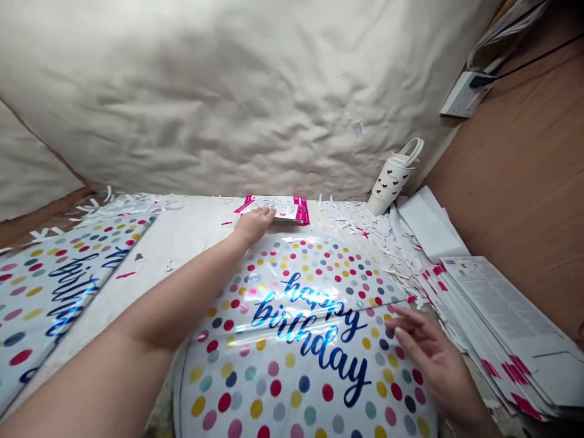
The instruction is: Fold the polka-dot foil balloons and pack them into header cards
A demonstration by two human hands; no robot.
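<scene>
A flat round foil balloon [301,340] with coloured dots and blue "happy birthday" lettering lies in front of me. My left hand [253,224] reaches far across it to a small stack of white and pink cards [278,208] at the back of the table, fingers resting on the stack's near edge. My right hand [431,356] lies on the balloon's right side, its fingers stretched out flat on the foil.
More dotted birthday balloons [50,286] lie stacked at the left. A pile of white and pink printed sheets [497,322] fans along the right edge. A heart-patterned cup [392,179] stands at the back amid paper scraps [365,222]. A power strip [465,92] sits up right.
</scene>
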